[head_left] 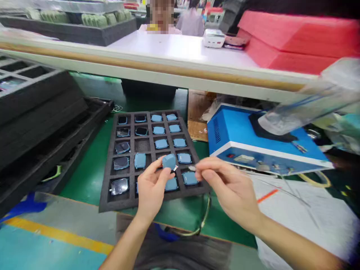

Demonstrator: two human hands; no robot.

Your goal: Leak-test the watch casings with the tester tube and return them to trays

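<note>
My left hand [152,187] pinches a small light-blue square part [169,161] between thumb and fingertips, held just above a black foam tray [107,198]. My right hand [225,183] is beside it, thumb and forefinger pressed on a tiny pale piece [192,168] close to the part's right edge. The tray's square pockets hold several more blue parts [161,143] in the right columns. Clear-wrapped pieces [119,185] fill the left column.
A blue box machine [253,142] stands right of the tray on the green mat. Black foam trays [42,123] are stacked at left. A white shelf [168,63] runs overhead with red foam sheets [295,37]; a person sits beyond it. White paper [303,213] lies at right.
</note>
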